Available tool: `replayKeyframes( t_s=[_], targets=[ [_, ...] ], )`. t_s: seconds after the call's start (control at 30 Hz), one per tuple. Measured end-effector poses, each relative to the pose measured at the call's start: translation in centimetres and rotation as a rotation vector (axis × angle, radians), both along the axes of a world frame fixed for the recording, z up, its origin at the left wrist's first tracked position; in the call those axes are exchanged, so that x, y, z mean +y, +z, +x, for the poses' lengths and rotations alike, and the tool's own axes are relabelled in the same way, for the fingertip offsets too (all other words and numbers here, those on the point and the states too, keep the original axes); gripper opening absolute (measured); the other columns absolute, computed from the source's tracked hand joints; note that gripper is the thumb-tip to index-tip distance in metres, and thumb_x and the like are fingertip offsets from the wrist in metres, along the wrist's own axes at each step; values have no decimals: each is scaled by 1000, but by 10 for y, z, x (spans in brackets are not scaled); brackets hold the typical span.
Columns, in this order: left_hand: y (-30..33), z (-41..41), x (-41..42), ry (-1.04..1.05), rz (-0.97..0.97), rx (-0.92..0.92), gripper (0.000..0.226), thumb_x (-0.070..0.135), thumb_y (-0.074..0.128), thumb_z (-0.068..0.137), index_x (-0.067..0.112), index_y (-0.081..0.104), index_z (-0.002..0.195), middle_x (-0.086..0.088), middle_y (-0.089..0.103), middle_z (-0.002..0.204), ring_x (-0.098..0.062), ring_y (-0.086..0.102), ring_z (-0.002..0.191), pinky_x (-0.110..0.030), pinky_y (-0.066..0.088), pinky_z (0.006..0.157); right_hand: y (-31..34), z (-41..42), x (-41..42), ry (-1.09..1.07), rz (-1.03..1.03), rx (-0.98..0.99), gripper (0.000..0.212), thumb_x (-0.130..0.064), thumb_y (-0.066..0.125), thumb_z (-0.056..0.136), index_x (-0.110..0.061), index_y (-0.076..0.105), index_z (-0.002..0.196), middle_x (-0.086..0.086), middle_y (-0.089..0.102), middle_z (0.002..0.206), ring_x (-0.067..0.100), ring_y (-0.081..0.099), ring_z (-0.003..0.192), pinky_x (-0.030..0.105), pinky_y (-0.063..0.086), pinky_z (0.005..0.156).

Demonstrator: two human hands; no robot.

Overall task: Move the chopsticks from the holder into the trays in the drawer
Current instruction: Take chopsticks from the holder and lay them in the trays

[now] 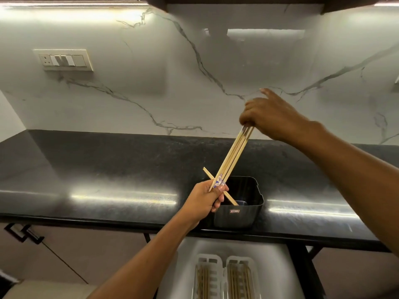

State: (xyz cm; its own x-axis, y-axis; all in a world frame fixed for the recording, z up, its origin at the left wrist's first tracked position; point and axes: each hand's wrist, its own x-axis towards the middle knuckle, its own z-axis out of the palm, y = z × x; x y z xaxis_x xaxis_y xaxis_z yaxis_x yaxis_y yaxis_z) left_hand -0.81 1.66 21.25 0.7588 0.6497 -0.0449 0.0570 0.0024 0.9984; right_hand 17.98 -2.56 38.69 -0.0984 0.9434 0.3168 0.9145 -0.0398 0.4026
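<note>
Fingers (246, 119) of both hands pinch the chopsticks (232, 156) above the holder (248, 214); next, lower them to the trays (224, 275) at six o'clock.

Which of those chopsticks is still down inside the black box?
The single chopstick slanting across the left hand, lower tip in the black holder. The bundle, gripped by both hands, is above it.

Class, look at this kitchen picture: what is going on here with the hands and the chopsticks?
A person is clearing chopsticks out of a black holder on the dark counter. The right hand pinches the top of a bundle of chopsticks, while the left hand grips their lower ends above the holder. One loose chopstick slants from the left hand down into the holder. Below, the open drawer holds two white trays, both already containing chopsticks.
</note>
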Motion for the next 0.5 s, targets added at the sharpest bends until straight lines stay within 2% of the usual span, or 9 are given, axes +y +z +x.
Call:
replayKeyframes(
  t_s=[0.07,0.13,0.17,0.23,0.3,0.37,0.43,0.5],
  targets=[
    [0,-2,2,42,-40,-15,26,17,45,100,-2,62,105,-2,54,66,-7,45,52,-19,38,48,2,8,-5,-2,142,23,12,-18,60,91,-19,69,98,3,70,90,22,63,94,46,32,108],
    [0,-3,4,80,-96,-39,27,16,44,101,-4,61,107,-4,54,67,-8,45,52,-20,37,48,-2,16,-13,-43,256,108,15,-17,55,94,-14,68,101,7,71,87,26,62,78,43,50,84],
    [0,-3,5,95,-125,-56,27,16,44,101,-3,61,107,-4,54,68,-9,46,53,-21,38,49,-6,19,-16,-63,300,202,16,-17,53,96,-13,66,103,8,70,86,25,61,71,37,51,71],
    [1,-2,7,118,-188,-117,25,18,45,100,-1,61,106,-5,57,70,-10,50,55,-22,43,52,-20,18,-18,-97,338,510,15,-17,50,97,-13,62,104,6,70,87,21,62,66,26,49,56],
    [3,1,6,148,-264,-193,23,18,46,99,2,62,105,-8,62,75,-12,60,62,-23,52,60,-41,6,-19,-137,296,944,11,-16,49,97,-14,60,100,4,69,89,15,66,71,14,49,54],
    [7,7,4,174,-352,-271,22,18,48,98,2,61,106,-11,69,85,-16,69,74,-28,59,71,-69,-14,-24,-183,224,1296,8,-15,51,96,-16,59,94,8,69,88,17,69,72,24,58,60],
    [11,13,1,176,-408,-336,23,16,48,98,0,60,109,-13,71,96,-20,72,85,-32,60,79,-95,-36,-29,-222,144,1420,8,-15,55,94,-14,63,95,9,69,87,21,71,74,35,61,69],
    [15,20,-5,165,-399,-358,23,16,47,99,1,60,110,-13,71,98,-21,72,87,-33,60,78,-115,-54,-32,-232,102,1458,12,-15,58,92,-10,67,99,8,70,84,21,72,75,36,61,72]
  ],
)
